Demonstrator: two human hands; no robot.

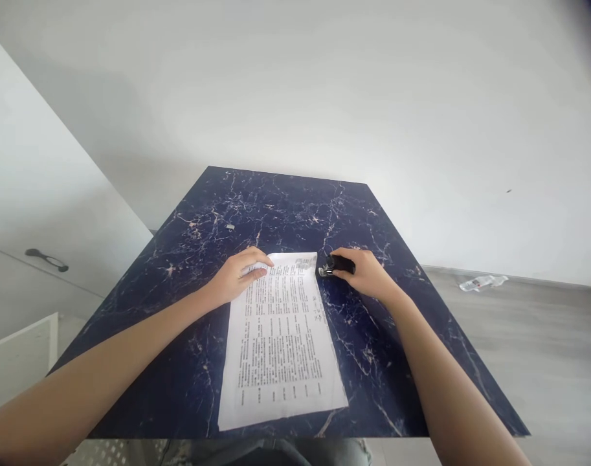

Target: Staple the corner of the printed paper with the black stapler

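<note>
Marbled table bears paper, perhaps 1 scrap.

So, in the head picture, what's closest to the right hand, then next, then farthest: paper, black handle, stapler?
1. Stapler: held in the right hand.
2. Paper: just left of that hand.
3. Black handle: far left, past the table.

1 left hand, 1 right hand, 1 stapler, 1 printed sheet on top (total unclear), 1 marbled table, 1 cabinet handle, 1 clear plastic item, 1 small pale object.
</note>
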